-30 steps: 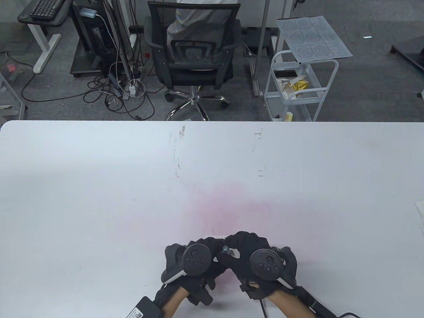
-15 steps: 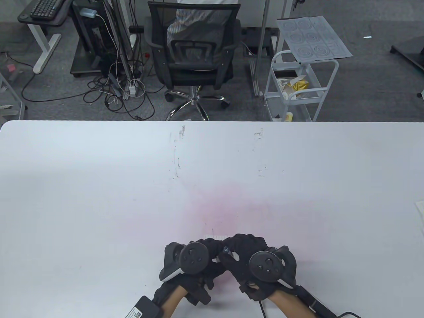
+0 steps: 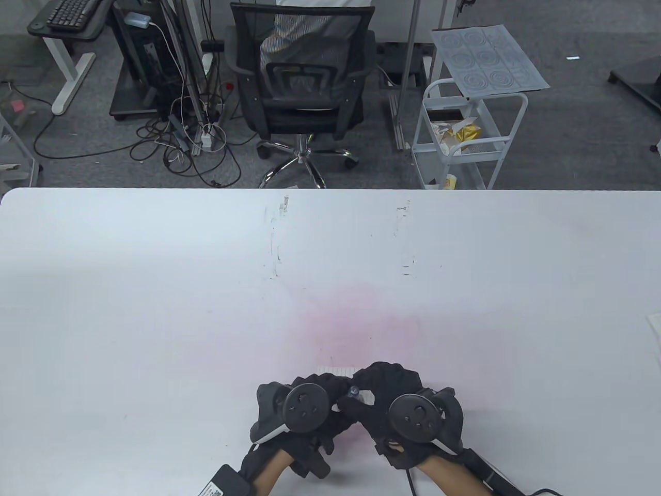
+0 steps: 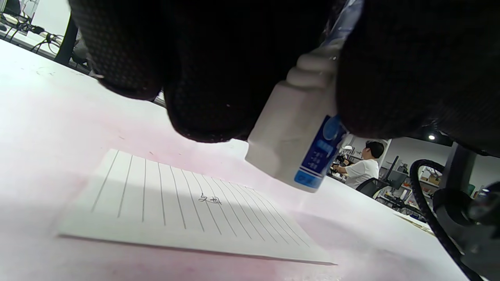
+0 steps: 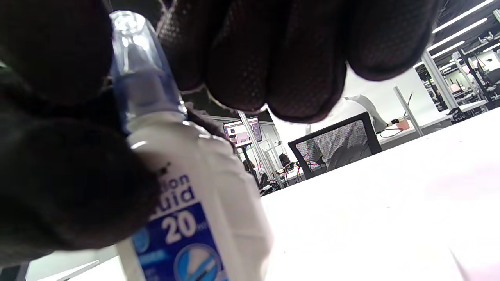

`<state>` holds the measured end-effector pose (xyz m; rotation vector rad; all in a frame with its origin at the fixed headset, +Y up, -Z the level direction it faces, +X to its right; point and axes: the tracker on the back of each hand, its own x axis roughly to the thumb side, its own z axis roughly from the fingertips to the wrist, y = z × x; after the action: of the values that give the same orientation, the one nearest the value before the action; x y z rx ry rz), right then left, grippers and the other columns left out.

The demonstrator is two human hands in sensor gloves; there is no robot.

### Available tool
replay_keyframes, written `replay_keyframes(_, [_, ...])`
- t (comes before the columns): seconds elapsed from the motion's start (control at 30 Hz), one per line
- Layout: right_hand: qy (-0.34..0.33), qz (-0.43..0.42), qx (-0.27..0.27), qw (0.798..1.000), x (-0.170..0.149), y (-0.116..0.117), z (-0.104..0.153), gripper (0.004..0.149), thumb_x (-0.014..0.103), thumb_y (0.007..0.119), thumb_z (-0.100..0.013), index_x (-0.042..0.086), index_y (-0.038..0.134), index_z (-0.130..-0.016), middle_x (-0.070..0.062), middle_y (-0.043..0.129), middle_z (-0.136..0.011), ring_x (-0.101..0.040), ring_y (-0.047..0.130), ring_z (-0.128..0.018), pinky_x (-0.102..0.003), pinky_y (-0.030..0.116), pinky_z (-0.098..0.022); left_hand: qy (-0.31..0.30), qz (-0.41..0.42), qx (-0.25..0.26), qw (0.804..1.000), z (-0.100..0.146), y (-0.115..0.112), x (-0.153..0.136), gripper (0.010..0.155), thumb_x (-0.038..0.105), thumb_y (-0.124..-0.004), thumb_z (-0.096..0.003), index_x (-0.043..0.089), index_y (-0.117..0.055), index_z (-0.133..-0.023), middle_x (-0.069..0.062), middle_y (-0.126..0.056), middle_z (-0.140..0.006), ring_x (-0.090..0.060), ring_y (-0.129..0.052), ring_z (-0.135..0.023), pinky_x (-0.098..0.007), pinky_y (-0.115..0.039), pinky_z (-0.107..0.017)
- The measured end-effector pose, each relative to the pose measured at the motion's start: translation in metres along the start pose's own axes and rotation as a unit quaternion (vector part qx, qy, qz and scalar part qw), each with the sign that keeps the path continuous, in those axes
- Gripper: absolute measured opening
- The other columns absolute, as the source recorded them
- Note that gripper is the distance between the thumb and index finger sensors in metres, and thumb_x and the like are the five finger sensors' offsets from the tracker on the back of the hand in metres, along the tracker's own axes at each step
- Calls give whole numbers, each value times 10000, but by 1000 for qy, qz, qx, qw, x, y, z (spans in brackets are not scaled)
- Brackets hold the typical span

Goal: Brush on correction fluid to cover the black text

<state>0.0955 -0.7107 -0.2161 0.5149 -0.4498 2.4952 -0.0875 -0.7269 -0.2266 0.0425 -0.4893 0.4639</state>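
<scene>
Both hands hold the correction fluid bottle above the lined paper — left hand around its body, right hand on the translucent cap. Its long axis tilts; the black text lies on the paper, below and left of the bottle's base

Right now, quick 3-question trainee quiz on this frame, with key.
1. True or false: the cap is still on the correction fluid bottle.
2. The bottle is: A) standing on the lined paper, B) held above the table, C) lying on its side on the table.
3. Fill in: the black handwritten text on the lined paper is ____ (covered / uncovered).

Key: 1 true. 2 B; the left hand and right hand meet around it. 3 uncovered.
</scene>
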Motion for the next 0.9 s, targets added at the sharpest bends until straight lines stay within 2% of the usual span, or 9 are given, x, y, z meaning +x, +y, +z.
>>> replay_keyframes(0.27, [-11,-74,36,997,1,3,-1,504,453,851,-361,172,817,-777,-81,854,-739,-359,957,-617,-574,735,-520,4,-1,2,1000,1,1,-1,588,508,-986,-287,209,-889,-785,-72,-1027,-680,-205,-1083,-489,-442,-872,-508])
replay_keyframes(0.33, [-6,-65,49,997,0,3,-1,514,466,834,-371,183,805,-800,-73,844,-767,-366,946,-646,-574,727,-532,5,-3,2,1000,1,1,-2,588,508,-985,-289,209,-887,-785,-72,-1027,-680,-204,-1084,-487,-441,-873,-506])
replay_keyframes(0.43, [0,-21,44,999,-3,3,0,618,583,826,-350,192,781,-827,-64,820,-797,-371,928,-674,-574,717,-543,6,-3,1,1000,1,1,-2,587,507,-985,-289,210,-887,-786,-71,-1028,-680,-203,-1083,-485,-441,-871,-506])
replay_keyframes(0.53, [7,9,33,999,-5,3,0,637,650,827,-314,213,795,-777,-40,837,-751,-346,945,-634,-562,730,-529,6,-4,3,1000,1,1,-2,587,507,-984,-291,209,-887,-787,-72,-1028,-680,-203,-1082,-486,-440,-873,-505])
replay_keyframes(0.67, [10,3,28,1000,-3,4,0,549,613,842,-319,230,815,-712,-24,860,-702,-330,965,-591,-558,744,-510,6,-5,1,1000,1,1,-3,587,507,-984,-291,209,-887,-787,-72,-1027,-682,-205,-1081,-486,-442,-870,-506])
replay_keyframes(0.9, [-14,-28,56,998,-1,8,-1,528,523,819,-368,201,779,-784,-56,812,-777,-368,918,-674,-581,706,-547,6,-11,0,1000,2,1,-2,586,506,-981,-292,206,-888,-787,-73,-1028,-681,-205,-1083,-485,-442,-871,-505])
